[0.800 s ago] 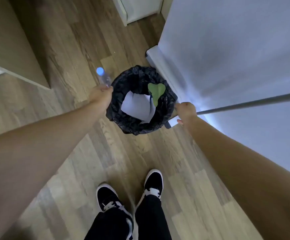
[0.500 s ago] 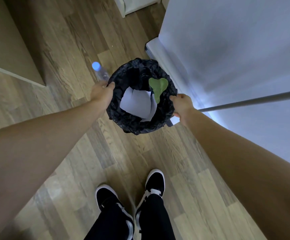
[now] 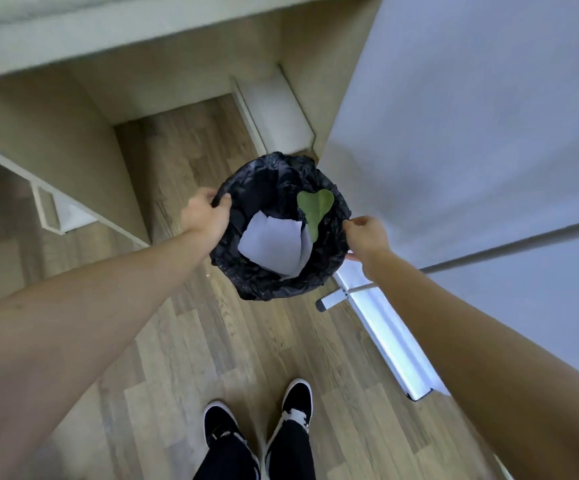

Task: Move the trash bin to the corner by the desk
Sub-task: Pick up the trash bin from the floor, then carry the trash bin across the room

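The trash bin (image 3: 270, 282), round and lined with a black plastic bag, sits in the middle of the head view, held between my hands. Inside lie white paper (image 3: 269, 242) and a green leaf (image 3: 314, 207). My left hand (image 3: 205, 214) grips the bin's left rim, fingers curled over the bag. On the right rim my right hand (image 3: 366, 233) pinches the bag. The bin looks lifted above the wooden floor (image 3: 212, 341). The desk (image 3: 471, 116), a white top with a metal leg, stands right beside the bin.
A beige wall and baseboard (image 3: 274, 112) form a corner beyond the bin. A white shelf or furniture edge (image 3: 49, 209) stands at the left. The desk's metal foot bar (image 3: 385, 330) lies on the floor at the right. My black shoes (image 3: 257, 424) are below.
The bin has risen and moved forward toward the wall corner, with both hands now firmly on its rim. The water bottle beside it is out of view. The camera has tilted up.
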